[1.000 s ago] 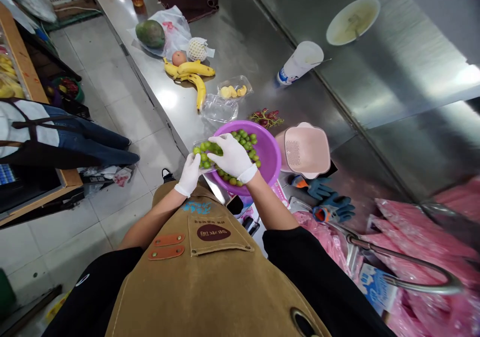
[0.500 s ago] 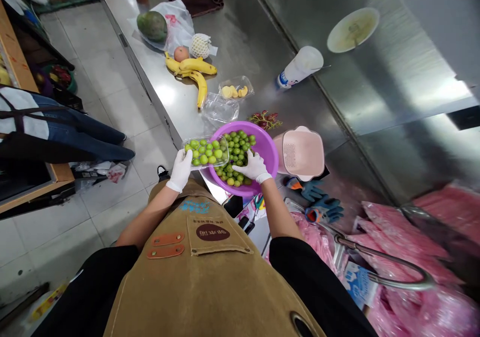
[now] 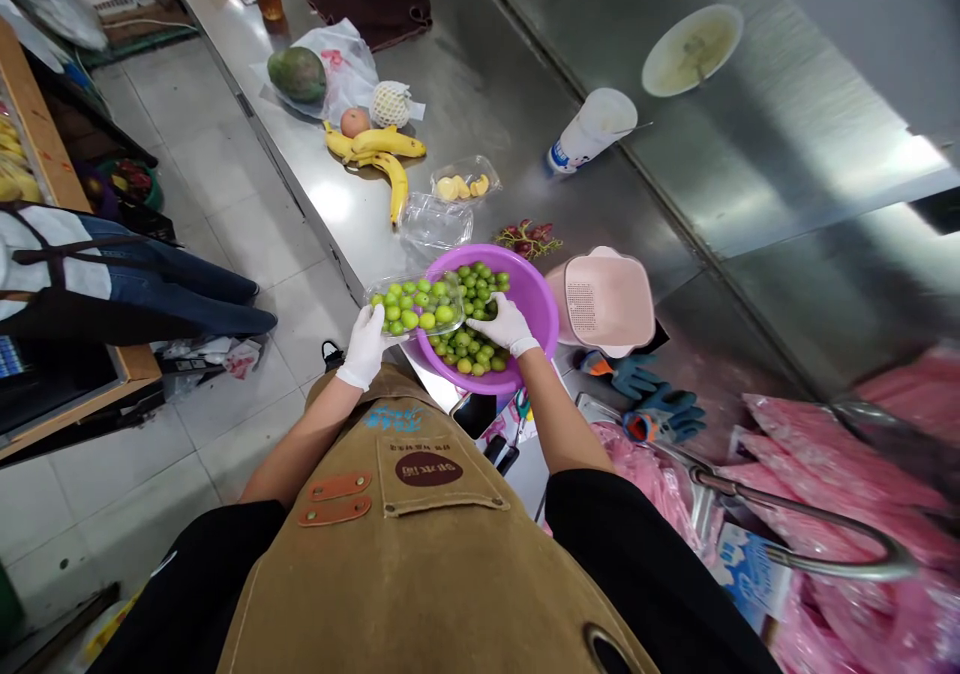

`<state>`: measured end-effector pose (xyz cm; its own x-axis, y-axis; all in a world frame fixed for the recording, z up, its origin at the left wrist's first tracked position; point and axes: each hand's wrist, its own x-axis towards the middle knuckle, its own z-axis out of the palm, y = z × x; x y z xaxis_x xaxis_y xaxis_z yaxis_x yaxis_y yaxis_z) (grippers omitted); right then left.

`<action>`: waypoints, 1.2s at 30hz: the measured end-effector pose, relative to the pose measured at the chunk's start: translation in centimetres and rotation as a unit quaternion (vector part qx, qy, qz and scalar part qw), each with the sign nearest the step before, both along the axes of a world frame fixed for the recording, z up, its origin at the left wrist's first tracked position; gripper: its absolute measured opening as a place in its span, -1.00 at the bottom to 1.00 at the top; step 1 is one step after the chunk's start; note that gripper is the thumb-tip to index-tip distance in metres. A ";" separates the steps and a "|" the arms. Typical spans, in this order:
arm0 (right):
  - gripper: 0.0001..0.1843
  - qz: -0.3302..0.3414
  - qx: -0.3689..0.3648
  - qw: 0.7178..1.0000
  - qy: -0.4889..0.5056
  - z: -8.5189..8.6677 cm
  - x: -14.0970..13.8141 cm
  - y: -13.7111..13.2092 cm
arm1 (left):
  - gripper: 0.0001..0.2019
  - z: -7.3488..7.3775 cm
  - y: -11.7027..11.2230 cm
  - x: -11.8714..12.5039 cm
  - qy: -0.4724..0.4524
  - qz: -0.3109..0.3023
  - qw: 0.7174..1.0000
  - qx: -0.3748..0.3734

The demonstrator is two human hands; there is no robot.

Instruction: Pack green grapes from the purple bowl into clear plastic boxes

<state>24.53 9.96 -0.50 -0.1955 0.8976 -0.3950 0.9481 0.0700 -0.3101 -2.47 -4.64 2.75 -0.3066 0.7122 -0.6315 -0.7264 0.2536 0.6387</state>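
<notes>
Left hand grips a loaded tray, right hand reaches into the basin

Clock directions run from the purple basin [image 3: 537, 306] on the steel counter [image 3: 487, 104]. A pink colander [image 3: 619, 306] stands just beside it at 3 o'clock, with blue work gloves [image 3: 664, 409] and pink plastic bags [image 3: 832, 444] out at 4. Red grapes [image 3: 529, 238] lie near the rim at 1 o'clock; well beyond them, the same way, are a white cup [image 3: 585, 134] and a bowl [image 3: 686, 59]. A clear box with yellow fruit pieces [image 3: 463, 188] sits at 12. At 11 come an open clear container [image 3: 436, 226], bananas [image 3: 388, 147] and, farther off, a mango [image 3: 297, 75]. Another person [image 3: 142, 269] stands at 9 o'clock, well apart.

The clear tray [image 3: 459, 302] of green fruits [image 3: 407, 302] overlaps the basin's 9 o'clock rim and hides part of it; more of these fruits lie in the basin. From the right hand [image 3: 506, 324] the tray is at 9 o'clock, and from the left hand [image 3: 363, 346] at 2.

The gloved left hand clasps the tray's 8 o'clock corner, its fingers partly hidden. The gloved right hand is half curled among the basin's fruits, thumb and forefinger apart; whether it pinches one, I cannot tell.
</notes>
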 end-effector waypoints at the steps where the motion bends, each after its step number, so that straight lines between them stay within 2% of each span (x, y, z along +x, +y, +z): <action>1: -0.23 0.005 -0.002 1.000 0.017 -0.1 0.2 0.1 | -0.66 -0.1 0.1 0.2 -0.001 0.000 1.000 0.000; 6: -0.39 0.043 -0.001 0.998 0.048 0.0 0.3 -0.1 | -0.60 -0.6 0.2 1.0 -0.009 -0.018 1.000 0.005; 12: -0.72 0.049 -0.024 0.998 0.017 1.7 0.8 -0.4 | -0.62 -0.3 0.2 1.2 -0.008 -0.020 1.000 -0.003; 15: -0.80 0.027 0.014 0.999 0.035 3.8 1.5 -0.3 | -0.64 -0.2 0.1 1.1 -0.009 -0.021 1.000 -0.007; 18: -0.78 0.021 0.085 0.989 0.119 7.2 0.5 -0.5 | -0.62 -0.1 0.1 1.1 -0.009 -0.027 1.000 -0.008; 21: -0.74 0.083 0.150 0.961 0.217 10.7 -3.3 -1.7 | -0.61 0.1 0.0 1.5 -0.006 -0.033 0.999 -0.003; 23: -0.74 0.148 0.153 0.944 0.251 12.1 -6.6 -2.7 | -0.62 0.2 0.1 1.8 -0.007 -0.038 0.999 0.004; 25: -0.76 0.219 0.130 0.934 0.252 12.5 -9.4 -3.4 | -0.62 0.2 0.0 2.1 -0.009 -0.040 0.999 0.015; 27: -0.76 0.285 0.101 0.927 0.223 12.3 -11.1 -3.6 | -0.62 0.0 0.0 2.3 -0.005 -0.032 0.999 0.023; 30: -0.76 0.330 0.090 0.919 0.194 11.7 -11.4 -3.2 | -0.64 -0.6 -0.1 2.3 0.011 -0.005 1.000 0.022; 33: -0.76 0.300 0.107 0.919 0.234 11.7 -9.9 -2.4 | -0.63 -1.1 -0.2 2.1 0.011 0.007 1.000 0.024; 36: -0.75 0.224 0.135 0.926 0.271 11.7 -8.0 -1.9 | -0.62 -1.1 -0.1 1.7 -0.005 0.002 1.000 0.021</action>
<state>16.54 8.01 11.22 -0.6766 0.7299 0.0975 0.5144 0.5633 -0.6466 -0.74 -4.78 1.63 -0.3026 0.7376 -0.6036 -0.7343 0.2233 0.6410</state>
